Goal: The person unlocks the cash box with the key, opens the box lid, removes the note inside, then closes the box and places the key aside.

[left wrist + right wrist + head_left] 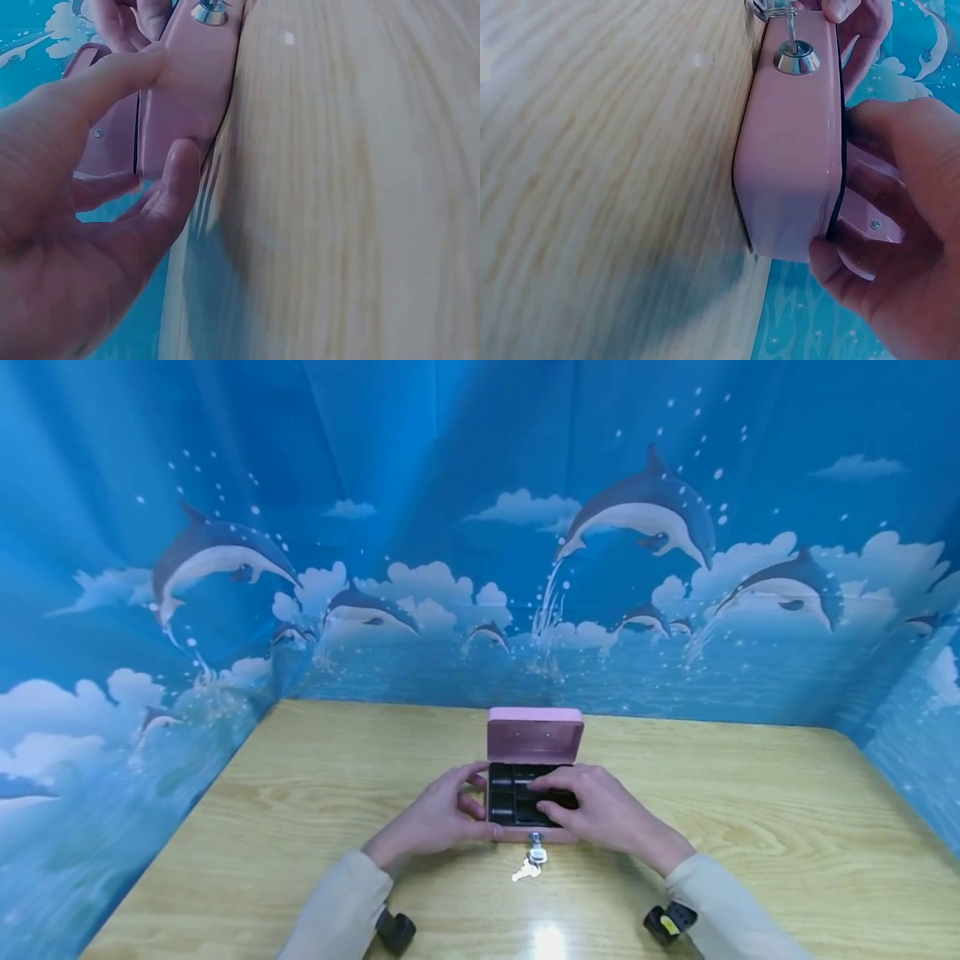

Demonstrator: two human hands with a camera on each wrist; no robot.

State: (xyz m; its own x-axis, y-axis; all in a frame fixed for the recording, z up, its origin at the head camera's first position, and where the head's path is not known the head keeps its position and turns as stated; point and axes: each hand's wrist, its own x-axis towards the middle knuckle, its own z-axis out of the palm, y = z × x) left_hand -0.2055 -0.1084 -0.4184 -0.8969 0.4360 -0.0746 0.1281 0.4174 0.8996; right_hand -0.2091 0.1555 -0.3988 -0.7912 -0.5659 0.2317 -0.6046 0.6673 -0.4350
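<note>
A small pink metal cash box (534,777) sits near the middle of the wooden table (750,827), toward the person's edge, its lid (535,735) standing upright at the back. Inside lies a black coin tray (510,793), though only its left compartments show in the head view; the rest is covered by the right hand (600,814), whose fingers reach over the front wall into the tray. Whether those fingers pinch anything inside cannot be told. In the right wrist view the thumb presses the box's right end and the fingers curl over its top rim, so this hand grasps the box itself.

The left hand (435,818) cups the box's left end: in the left wrist view the thumb lies along the front wall and a finger hooks round the lower corner, grasping it. The palm fills most of that picture and blurs at the edge.

A key (790,22) stands in the lock (796,58) on the front wall, with a second key (527,870) dangling from its ring onto the table; the ring is cut off at the top of the right wrist view. Both sleeves run out of the bottom of the head view, and the dolphin-print backdrop (225,560) closes in three sides
</note>
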